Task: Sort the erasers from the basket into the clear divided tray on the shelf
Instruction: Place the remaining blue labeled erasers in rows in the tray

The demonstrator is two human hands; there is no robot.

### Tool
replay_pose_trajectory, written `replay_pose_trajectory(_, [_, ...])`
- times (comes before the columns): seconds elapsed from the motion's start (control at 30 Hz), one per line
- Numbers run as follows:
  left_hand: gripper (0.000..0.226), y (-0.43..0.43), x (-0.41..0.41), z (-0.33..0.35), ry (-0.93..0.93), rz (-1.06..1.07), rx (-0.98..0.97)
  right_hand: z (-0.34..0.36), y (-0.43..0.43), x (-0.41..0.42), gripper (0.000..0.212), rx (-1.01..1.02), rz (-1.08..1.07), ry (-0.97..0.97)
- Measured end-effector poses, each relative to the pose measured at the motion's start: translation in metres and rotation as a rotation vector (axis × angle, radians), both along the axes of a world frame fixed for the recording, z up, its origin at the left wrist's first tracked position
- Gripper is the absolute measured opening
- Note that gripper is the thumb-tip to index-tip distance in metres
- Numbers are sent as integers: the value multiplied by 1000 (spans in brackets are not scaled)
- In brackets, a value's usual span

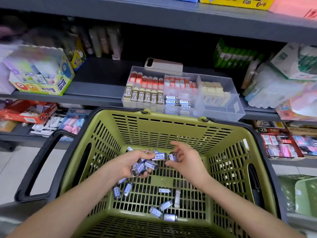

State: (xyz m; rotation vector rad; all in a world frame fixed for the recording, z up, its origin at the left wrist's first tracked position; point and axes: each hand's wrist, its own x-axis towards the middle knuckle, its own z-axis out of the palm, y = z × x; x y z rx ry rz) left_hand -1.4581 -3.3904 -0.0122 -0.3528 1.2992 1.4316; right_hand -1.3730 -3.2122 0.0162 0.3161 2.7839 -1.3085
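Note:
An olive green basket (171, 124) with black handles fills the lower view. Inside it, my left hand (132, 164) cups a handful of blue-and-black sleeved erasers (145, 166). My right hand (186, 158) is beside it and pinches one more such eraser (172, 156) between thumb and fingers. Several loose erasers (162, 206) lie on the basket floor nearer me. On the shelf behind stands the clear divided tray (221, 107), with red, 2B, blue and cream erasers in its compartments.
A phone (163, 65) lies on the shelf just behind the tray. A glue box (41, 74) stands at the left, packaged goods (281, 79) crowd the right. Lower shelves (34, 117) hold more stationery. A second green basket (305, 194) is at the right edge.

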Motion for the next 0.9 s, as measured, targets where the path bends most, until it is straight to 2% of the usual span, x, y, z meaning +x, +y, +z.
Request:
replay_pose_trajectory(0.13, [19,0,-3,36,52,28,99,51,15,3,35,-321,-106,16])
replay_pose_trajectory(0.23, [16,4,-4,59,99,39,181,90,29,-7,35,-572,-150,90])
replay_pose_trajectory(0.33, [14,7,-7,79,116,72,262,117,44,-28,34,-652,-217,182])
replay_pose_trajectory(0.43, [19,8,-12,96,144,94,313,125,57,-55,26,-516,-253,234])
replay_pose_trajectory(0.5, [33,8,-16,107,170,106,336,122,64,-75,21,-396,-292,259])
replay_pose_trajectory(0.57, [38,9,-20,115,187,131,369,116,73,-94,23,-176,-312,273])
replay_pose_trajectory(0.63, [31,8,-25,121,201,170,391,109,80,-110,24,87,-284,255])
replay_pose_trajectory(0.7, [32,8,-30,127,216,189,416,104,82,-119,23,251,-242,216])
replay_pose_trajectory(0.8, [39,11,-37,133,222,217,435,96,81,-127,27,364,-185,177])
replay_pose_trajectory(0.9, [25,15,-42,136,228,241,461,91,79,-130,30,424,-153,235])
